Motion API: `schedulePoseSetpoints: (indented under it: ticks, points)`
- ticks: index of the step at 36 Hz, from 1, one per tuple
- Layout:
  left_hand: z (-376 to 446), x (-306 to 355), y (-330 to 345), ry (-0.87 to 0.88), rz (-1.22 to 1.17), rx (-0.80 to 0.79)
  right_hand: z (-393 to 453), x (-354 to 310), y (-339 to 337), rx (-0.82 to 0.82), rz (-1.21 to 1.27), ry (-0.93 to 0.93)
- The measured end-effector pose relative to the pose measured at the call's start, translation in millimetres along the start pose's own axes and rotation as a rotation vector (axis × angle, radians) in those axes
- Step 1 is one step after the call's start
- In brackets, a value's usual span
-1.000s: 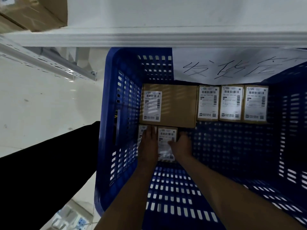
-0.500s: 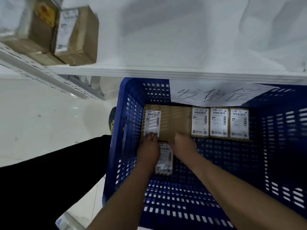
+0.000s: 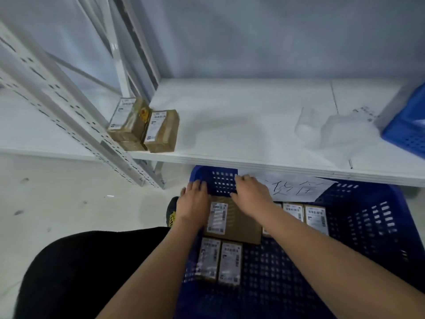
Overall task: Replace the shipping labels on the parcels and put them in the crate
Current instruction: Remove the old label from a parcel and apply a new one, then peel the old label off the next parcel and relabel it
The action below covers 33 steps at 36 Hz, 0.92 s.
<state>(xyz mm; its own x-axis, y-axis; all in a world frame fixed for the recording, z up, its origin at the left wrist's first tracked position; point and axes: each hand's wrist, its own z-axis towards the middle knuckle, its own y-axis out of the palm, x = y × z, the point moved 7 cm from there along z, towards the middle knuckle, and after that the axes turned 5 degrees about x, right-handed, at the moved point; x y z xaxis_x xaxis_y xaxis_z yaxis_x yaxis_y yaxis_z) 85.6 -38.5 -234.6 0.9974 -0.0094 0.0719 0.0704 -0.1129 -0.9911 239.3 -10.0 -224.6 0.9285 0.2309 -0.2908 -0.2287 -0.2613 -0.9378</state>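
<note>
A blue slotted crate (image 3: 368, 226) stands on the floor under a white shelf. Inside lie several brown parcels with white labels: a large one (image 3: 239, 226), two small ones (image 3: 219, 261) in front of it, more to its right (image 3: 316, 217). My left hand (image 3: 194, 203) and my right hand (image 3: 249, 194) are both raised above the large parcel near the crate's far wall, fingers relaxed and holding nothing. On the shelf's left end sit two labelled brown parcels (image 3: 161, 130) (image 3: 128, 120), one atop another box.
A white paper sign (image 3: 299, 188) with handwriting hangs on the crate's far rim. The white shelf (image 3: 241, 125) carries crumpled clear plastic (image 3: 333, 134) and a second blue crate (image 3: 409, 125) at right. A perforated rack post (image 3: 69, 111) stands left. My dark-clad leg is at lower left.
Both hands let go of the small parcel, which now lies in the crate's second row, and rose toward the crate's far rim. The view tilted up, showing the shelf.
</note>
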Motion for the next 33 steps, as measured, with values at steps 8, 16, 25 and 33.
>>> schedulePoseSetpoints:
  ticks: [8, 16, 25, 33]
  points:
    - [34.7, -61.9, -98.6, -0.072, 0.031, 0.188, 47.9, -67.1, -62.6, 0.112, -0.018, -0.103]
    - [64.6, -141.0, -142.0, -0.151, -0.016, 0.334, 99.3, -139.2, -77.7, 0.175, -0.005, -0.192]
    - [95.3, -186.3, -140.8, -0.201, -0.116, 0.464, 151.7, -200.9, -60.7, 0.232, -0.017, -0.176]
    - [118.4, -193.6, -133.2, -0.247, -0.112, 0.472, 183.7, -215.0, -20.4, 0.249, -0.057, -0.069]
